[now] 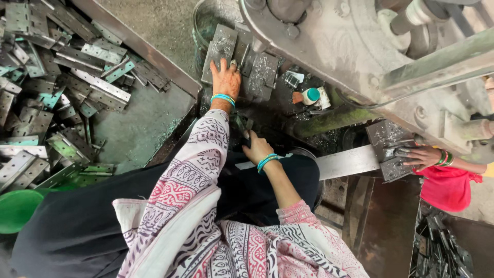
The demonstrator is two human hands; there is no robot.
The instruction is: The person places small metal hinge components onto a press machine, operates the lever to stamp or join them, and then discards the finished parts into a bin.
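My left hand (226, 78), with teal bangles at the wrist, lies flat with fingers spread on a stack of grey embossed metal plates (222, 44) beside the machine. My right hand (257, 149), also with teal bangles, is lower and nearer my lap. Its fingers are closed around a small dark metal piece (244, 126), which is mostly hidden by the hand. More embossed plates (262, 74) lie just right of my left hand.
A heap of metal strips (56, 87) covers the floor at left, with a green basin (15, 208) below it. A large grey press (360, 46) fills the top right. Another person's hand (419, 155), red-sleeved, holds a plate (388, 149). A small teal-capped bottle (311, 96) stands nearby.
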